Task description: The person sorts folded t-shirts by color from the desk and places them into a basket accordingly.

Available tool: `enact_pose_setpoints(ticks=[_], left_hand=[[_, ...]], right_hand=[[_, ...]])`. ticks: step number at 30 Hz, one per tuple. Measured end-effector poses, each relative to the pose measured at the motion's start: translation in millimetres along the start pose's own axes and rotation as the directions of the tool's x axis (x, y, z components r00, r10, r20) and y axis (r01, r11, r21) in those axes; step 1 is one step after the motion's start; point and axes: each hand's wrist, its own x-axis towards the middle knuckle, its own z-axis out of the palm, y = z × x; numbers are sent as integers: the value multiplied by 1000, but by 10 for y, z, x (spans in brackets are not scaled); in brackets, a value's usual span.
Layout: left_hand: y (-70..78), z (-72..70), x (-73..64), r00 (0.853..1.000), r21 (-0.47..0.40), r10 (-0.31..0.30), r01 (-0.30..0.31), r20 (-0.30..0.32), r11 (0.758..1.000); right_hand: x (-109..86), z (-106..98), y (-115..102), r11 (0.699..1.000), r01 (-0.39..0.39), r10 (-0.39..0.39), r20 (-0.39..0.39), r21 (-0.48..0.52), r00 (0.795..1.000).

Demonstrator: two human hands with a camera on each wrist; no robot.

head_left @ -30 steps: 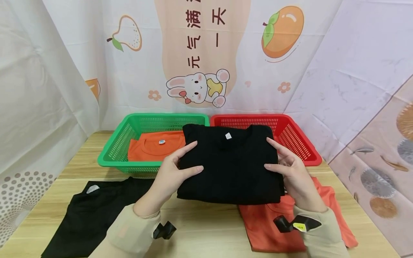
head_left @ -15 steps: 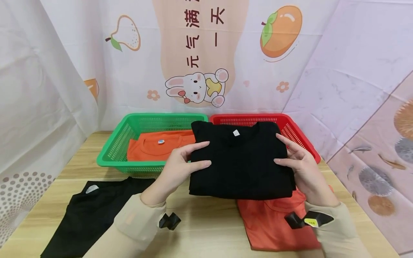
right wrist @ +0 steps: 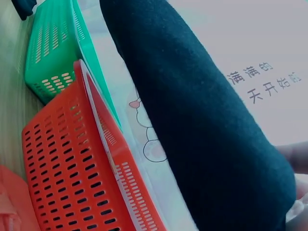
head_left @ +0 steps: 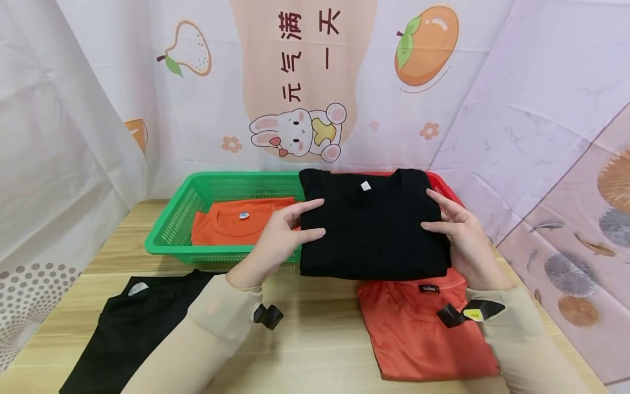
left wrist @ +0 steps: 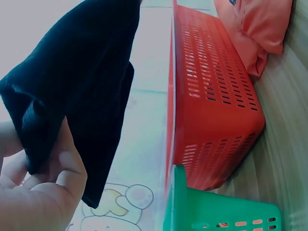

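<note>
A folded black T-shirt with a small white neck label is held up flat between both hands, in front of and above the red basket. My left hand grips its left side, thumb and fingers pinching the edge. The right hand holds the opposite side the same way. In the left wrist view the left fingers curl around a fold of the black T-shirt. From the right wrist, the black T-shirt hangs above the red basket, apart from its rim. Most of that basket's inside is hidden.
At the back left stands a green basket with a folded orange T-shirt in it. A second black T-shirt lies on the table's left. Below the right arm lies a red-orange T-shirt. A printed curtain hangs behind the baskets.
Both hands have carried the folded black T-shirt to the right, then up and forward over the red basket. More of the red-orange T-shirt's collar now shows beneath it.
</note>
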Motion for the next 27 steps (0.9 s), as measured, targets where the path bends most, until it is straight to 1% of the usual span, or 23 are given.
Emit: enact_pose_setpoints(ticks=[4,8,11,15,19,23,27], left_hand=[[-36,19,99,999,-30,-18,16,-41,999],[-66,56,168,997,-54,-16,12,-70,998],[-80,97,209,995,-49,-8,3,-98,999],[-91,159,266,987,-43,10,-17,-159,999],[-98,201,316,979,-27,29,-35,-204,999],[-104,218,366,977,-23,30,-35,-212,999],[-114,212,402,978,-26,34,-40,-206,999]], right_hand=[[102,-25,-19,1000,5,-5,-21,-1,1000],[175,-65,-39,1000,3,-3,-36,10,999],[222,-95,-50,1000,2,-1,-51,31,999],[279,-112,-57,999,6,-1,-88,52,996],[334,-109,-59,998,2,5,-122,60,993],[397,-109,-62,998,13,-3,-145,69,989],[469,-113,-70,996,33,-20,-165,77,986]])
